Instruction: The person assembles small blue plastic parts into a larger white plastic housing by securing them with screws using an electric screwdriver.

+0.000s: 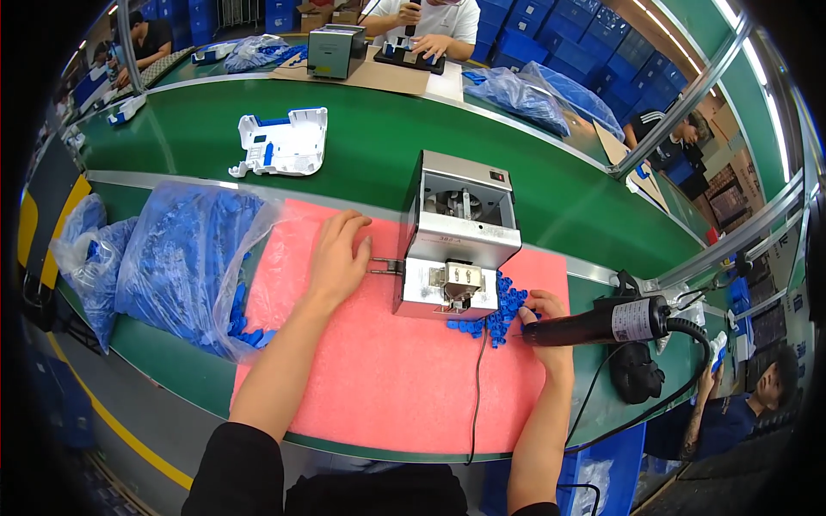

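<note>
My left hand [337, 262] lies flat on the pink foam mat [379, 370], fingers apart, just left of a grey metal screw feeder box [458, 236]. It holds nothing. My right hand [544, 314] grips the front of a black electric screwdriver [602, 324] that lies nearly level, its tip toward a small heap of blue plastic parts [495, 314] beside the feeder's right corner. A black cable runs from the feeder toward me across the mat.
Clear bags of blue parts [181, 267] lie left of the mat. A white and blue plastic housing [284, 142] sits on the green conveyor belt [379, 146]. Another person works across the belt at a similar feeder [337, 50]. Other people sit at right.
</note>
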The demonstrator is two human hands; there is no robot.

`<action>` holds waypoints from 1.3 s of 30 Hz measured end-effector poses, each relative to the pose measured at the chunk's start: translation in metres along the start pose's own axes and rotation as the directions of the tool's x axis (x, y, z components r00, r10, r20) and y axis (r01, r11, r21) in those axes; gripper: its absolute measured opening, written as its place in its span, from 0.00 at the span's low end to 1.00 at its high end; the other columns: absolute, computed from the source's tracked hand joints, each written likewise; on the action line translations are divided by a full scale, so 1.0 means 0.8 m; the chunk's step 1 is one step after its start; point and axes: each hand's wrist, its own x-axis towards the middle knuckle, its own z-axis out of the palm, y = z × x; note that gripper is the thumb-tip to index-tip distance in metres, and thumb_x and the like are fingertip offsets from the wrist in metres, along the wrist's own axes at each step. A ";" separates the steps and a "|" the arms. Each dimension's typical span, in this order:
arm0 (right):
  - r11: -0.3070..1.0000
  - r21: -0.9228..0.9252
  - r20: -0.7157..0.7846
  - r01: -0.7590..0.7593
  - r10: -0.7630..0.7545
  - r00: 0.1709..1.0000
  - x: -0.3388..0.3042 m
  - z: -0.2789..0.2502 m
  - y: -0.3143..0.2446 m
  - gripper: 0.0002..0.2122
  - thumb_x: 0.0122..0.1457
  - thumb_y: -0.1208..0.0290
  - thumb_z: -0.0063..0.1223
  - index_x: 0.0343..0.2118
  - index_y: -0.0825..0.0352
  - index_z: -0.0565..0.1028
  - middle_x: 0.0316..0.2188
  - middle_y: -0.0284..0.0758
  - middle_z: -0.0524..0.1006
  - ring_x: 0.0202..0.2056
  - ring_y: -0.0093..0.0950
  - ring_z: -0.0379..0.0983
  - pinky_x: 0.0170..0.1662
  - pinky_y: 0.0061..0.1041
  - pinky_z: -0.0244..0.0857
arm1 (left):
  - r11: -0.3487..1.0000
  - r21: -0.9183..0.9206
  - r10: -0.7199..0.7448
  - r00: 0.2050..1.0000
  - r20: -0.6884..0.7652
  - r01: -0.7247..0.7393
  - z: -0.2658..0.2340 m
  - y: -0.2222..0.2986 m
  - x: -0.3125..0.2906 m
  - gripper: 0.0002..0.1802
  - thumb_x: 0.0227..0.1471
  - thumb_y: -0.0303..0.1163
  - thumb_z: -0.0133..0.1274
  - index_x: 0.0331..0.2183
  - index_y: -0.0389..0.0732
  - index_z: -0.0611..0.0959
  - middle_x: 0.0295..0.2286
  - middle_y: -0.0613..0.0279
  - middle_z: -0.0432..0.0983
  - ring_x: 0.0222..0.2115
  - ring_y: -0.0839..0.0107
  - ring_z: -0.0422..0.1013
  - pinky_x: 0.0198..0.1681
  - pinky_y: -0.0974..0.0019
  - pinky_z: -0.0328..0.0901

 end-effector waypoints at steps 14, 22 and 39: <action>0.992 -0.125 -0.180 0.033 -0.056 0.982 0.003 0.007 0.023 0.06 0.48 0.75 0.55 0.29 0.68 0.74 0.27 0.36 0.75 0.33 0.31 0.70 0.39 0.29 0.63 | 1.000 0.000 0.003 1.000 0.007 -0.003 -0.002 0.002 0.000 0.14 0.43 0.24 0.51 0.37 0.36 0.75 0.41 0.53 0.67 0.45 0.56 0.62 0.49 0.60 0.59; 0.990 -0.050 -0.120 0.130 -0.135 0.984 0.003 0.007 -0.007 0.06 0.45 0.74 0.56 0.28 0.65 0.75 0.40 0.38 0.72 0.43 0.35 0.67 0.45 0.31 0.61 | 1.000 0.004 0.004 1.000 0.020 -0.004 -0.002 0.004 0.000 0.14 0.44 0.24 0.50 0.38 0.36 0.75 0.41 0.53 0.67 0.45 0.56 0.62 0.49 0.60 0.59; 0.976 -0.217 -0.032 -0.023 0.016 0.999 0.003 0.017 -0.004 0.08 0.47 0.70 0.57 0.29 0.68 0.76 0.42 0.40 0.71 0.44 0.34 0.67 0.46 0.29 0.61 | 1.000 0.004 0.011 1.000 0.006 -0.011 -0.001 0.001 -0.001 0.14 0.43 0.24 0.51 0.37 0.35 0.75 0.41 0.54 0.67 0.45 0.56 0.62 0.49 0.60 0.59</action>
